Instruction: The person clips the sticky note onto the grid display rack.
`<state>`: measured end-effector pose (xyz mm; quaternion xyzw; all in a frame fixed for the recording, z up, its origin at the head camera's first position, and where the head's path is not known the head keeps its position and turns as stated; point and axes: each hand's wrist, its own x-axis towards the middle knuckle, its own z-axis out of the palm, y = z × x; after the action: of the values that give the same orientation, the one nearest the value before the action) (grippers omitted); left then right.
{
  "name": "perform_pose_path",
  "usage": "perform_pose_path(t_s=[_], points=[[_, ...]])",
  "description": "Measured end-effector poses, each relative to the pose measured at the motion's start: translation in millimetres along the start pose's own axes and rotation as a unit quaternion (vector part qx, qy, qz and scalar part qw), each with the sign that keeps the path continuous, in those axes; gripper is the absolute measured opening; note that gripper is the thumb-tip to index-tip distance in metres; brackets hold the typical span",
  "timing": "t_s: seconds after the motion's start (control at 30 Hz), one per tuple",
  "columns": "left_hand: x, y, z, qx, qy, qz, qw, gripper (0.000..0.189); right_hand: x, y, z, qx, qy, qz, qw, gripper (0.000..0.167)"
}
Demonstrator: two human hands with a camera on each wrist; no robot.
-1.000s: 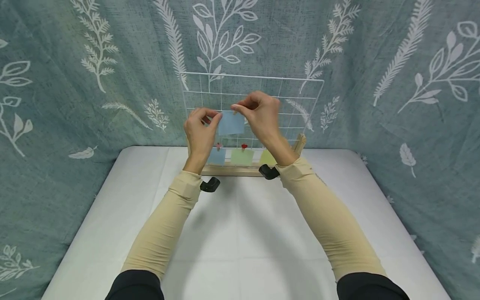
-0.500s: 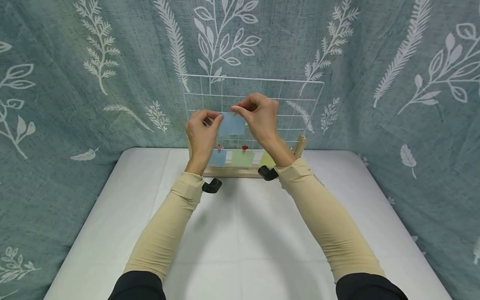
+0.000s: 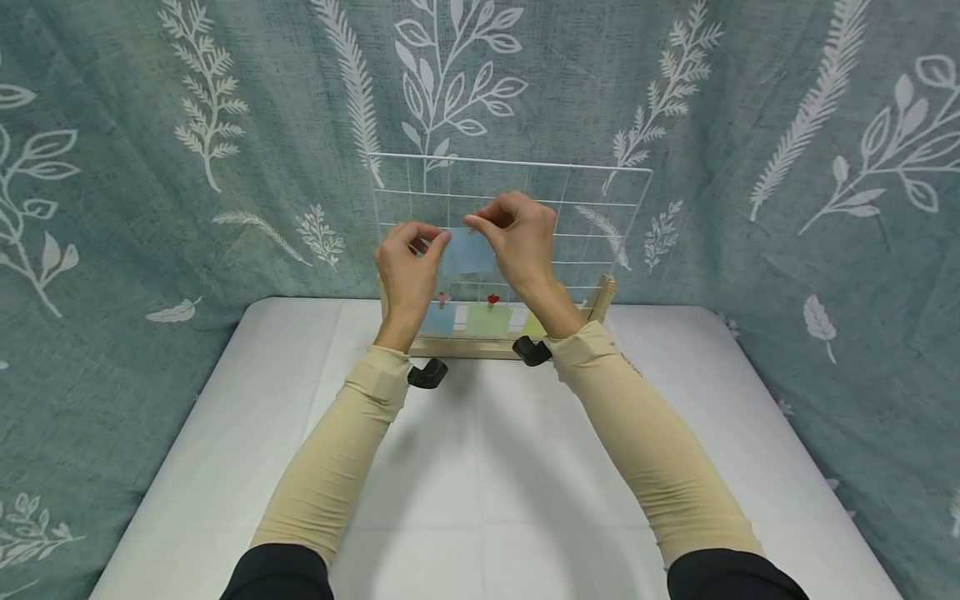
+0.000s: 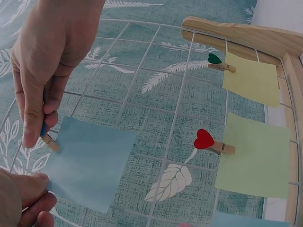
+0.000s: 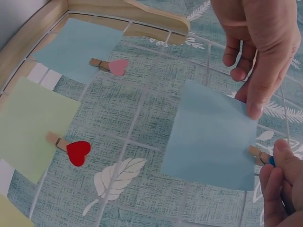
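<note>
My left hand [image 3: 408, 271] pinches the upper left corner of a blue paper square [image 3: 468, 252] held against a white wire grid [image 3: 600, 204]. At the paper's top edge, my right hand [image 3: 525, 237] pinches a small wooden clothespin [image 5: 255, 153] with a blue piece at its end, mostly covered by the fingers. The clothespin's tip overlaps the paper edge in the right wrist view. Lower on the grid hang another blue square [image 5: 78, 49], a green square [image 4: 253, 156] and a yellow square [image 4: 253, 78], with pink, red and green heart clothespins on them respectively.
A wooden base [image 3: 465, 346] with upright side pieces, one a wooden post [image 3: 602, 296], supports the grid on a white-covered table [image 3: 480, 467]. Behind hangs a teal leaf-patterned cloth [image 3: 285, 133].
Both hands stay at the blue paper's top edge with nearly the same grip. The whole head view has shifted slightly, so the scene sits a little lower in it.
</note>
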<state>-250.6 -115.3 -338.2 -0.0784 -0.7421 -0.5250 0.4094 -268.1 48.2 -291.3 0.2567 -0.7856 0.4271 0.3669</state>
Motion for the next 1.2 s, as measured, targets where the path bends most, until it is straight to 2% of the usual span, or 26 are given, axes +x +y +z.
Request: perform_pose_path(t_s=[0.47,0.73,0.97,1.2], points=[[1.7,0.0,2.9,0.004,0.008,0.001,1.0,0.012,0.7,4.2,4.4,-0.017,0.001,-0.008,0.9998,0.016],[0.9,-1.6,3.8,0.009,0.011,0.009,0.9999,0.012,-1.1,0.9,3.9,-0.045,-0.032,-0.007,0.9984,0.018],[0.1,-2.8,3.8,0.018,0.008,-0.003,0.9998,0.013,-4.4,-0.6,-0.1,-0.033,-0.049,-0.01,0.9982,0.012],[1.2,-2.0,3.1,0.012,0.014,-0.005,0.9998,0.01,-3.7,-3.5,-8.1,-0.054,-0.073,-0.01,0.9958,0.014]])
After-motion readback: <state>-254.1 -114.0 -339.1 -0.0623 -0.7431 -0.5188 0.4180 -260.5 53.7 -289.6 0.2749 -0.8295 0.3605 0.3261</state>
